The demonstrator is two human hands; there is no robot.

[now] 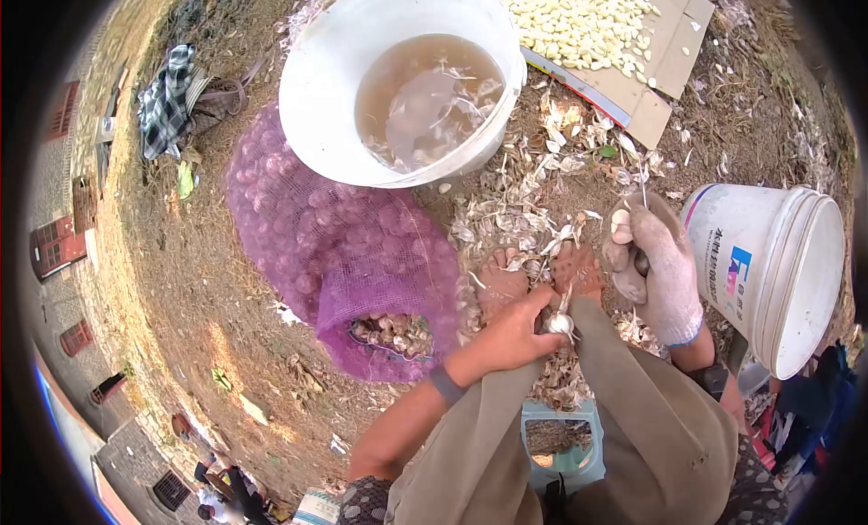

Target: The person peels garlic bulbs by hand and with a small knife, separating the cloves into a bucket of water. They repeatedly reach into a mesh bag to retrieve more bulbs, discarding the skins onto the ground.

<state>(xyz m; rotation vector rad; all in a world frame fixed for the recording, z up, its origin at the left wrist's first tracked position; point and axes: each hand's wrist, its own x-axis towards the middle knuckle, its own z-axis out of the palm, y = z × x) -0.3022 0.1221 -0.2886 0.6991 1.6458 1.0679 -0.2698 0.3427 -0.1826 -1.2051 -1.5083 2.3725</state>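
My left hand (517,333) is bare, with its fingers closed round a white garlic bulb (561,324) between my knees. My right hand (653,258) wears a pale glove and is closed. A thin pointed blade (644,177) sticks up from it, and a peeled garlic clove (621,227) shows at its fingertips. The hands are apart. Beyond them, garlic skins (506,204) lie scattered on the ground around my feet.
A purple mesh sack (307,227) of garlic lies open at the left. Behind it stands a white bucket (312,91) of murky water. Peeled cloves (579,23) cover cardboard (655,118). A white pail (741,263) lies tipped at the right. People (231,493) are at the lower left.
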